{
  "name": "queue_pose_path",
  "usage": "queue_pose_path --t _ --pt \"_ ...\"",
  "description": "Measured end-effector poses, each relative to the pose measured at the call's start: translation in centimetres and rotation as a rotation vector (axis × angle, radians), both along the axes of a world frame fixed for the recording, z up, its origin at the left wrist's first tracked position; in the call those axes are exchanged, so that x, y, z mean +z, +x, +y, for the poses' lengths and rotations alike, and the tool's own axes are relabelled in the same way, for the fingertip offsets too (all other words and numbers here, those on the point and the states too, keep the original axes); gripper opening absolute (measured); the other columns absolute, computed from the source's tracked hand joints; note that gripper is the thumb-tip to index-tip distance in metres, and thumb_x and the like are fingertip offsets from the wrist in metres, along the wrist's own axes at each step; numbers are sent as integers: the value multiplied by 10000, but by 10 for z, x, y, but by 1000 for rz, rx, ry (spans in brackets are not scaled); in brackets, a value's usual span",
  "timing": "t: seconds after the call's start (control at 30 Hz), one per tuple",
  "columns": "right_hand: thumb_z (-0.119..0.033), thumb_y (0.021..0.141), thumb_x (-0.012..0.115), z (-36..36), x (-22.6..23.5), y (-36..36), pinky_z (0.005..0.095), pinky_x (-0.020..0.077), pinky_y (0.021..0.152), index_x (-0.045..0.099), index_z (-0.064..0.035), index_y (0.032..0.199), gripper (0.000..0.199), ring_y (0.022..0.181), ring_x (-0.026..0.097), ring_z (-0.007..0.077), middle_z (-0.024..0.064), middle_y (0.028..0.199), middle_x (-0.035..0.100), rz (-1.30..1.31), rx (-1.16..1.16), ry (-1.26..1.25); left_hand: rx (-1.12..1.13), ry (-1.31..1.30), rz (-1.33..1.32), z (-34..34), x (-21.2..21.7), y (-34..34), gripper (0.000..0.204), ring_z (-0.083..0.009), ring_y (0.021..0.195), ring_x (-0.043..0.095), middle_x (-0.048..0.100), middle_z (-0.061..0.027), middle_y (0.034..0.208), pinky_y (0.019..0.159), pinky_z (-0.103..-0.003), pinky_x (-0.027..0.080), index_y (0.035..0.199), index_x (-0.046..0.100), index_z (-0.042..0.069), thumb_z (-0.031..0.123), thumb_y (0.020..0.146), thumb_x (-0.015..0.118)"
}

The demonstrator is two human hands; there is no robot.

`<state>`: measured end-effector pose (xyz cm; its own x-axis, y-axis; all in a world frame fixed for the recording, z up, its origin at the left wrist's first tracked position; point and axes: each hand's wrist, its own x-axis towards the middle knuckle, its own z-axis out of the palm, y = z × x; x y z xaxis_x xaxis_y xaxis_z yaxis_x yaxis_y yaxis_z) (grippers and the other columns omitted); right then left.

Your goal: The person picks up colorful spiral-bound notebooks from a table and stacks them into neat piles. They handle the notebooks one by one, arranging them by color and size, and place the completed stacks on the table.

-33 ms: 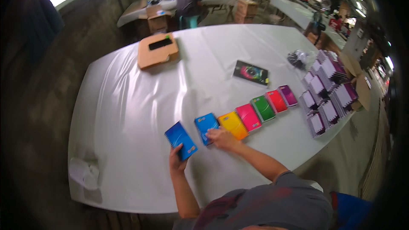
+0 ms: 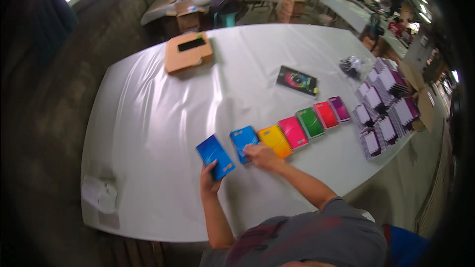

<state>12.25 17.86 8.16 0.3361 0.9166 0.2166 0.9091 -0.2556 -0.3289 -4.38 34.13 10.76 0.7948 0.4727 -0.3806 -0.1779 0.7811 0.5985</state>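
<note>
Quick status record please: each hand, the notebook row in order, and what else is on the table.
Left hand: grips the held blue notebook
Right hand: fingers over the lower right part of the row's blue notebook
Row after blue, left to right: yellow notebook, pink notebook, green notebook, red notebook, purple notebook
Beyond row: dark flat item
Far left: brown cardboard box
Right edge: stacked spiral-bound notebooks
</note>
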Motion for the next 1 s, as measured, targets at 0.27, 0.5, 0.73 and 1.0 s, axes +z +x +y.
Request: queue_pose_path --t 0.27,0.5,0.73,1.0 --pt "15 759 531 20 95 -21 358 494 778 569 -17 1048 293 908 608 297 127 1024 621 24 -115 702 -90 -78 -23 -10 34 -2 501 -267 976 569 522 -120 1124 736 -427 521 1266 354 104 217 829 573" --pt "-182 781 622 2 66 -51 374 415 913 564 -41 1093 347 1032 555 256 136 1113 576 100 394 209 -122 138 27 -19 -5 2 539 -267 1045 525 468 -134 1213 844 -401 485 1292 332 69 72 809 570" --pt "-277 706 696 -81 46 8 437 358 950 464 -150 1238 594 1177 429 292 134 1311 409 -63 -74 -86 -134 74 -56 -28 10 -2 565 -282 1015 547 494 -153 1169 835 -400 500 1267 347 20 41 744 558" --pt "-80 804 594 -93 9 20 288 484 802 607 -65 1072 269 907 622 215 130 1011 630 292 -294 255 -223 -142 -35 -41 -14 10 449 -285 919 594 553 -137 1072 771 -407 534 1170 433 28 81 746 570"
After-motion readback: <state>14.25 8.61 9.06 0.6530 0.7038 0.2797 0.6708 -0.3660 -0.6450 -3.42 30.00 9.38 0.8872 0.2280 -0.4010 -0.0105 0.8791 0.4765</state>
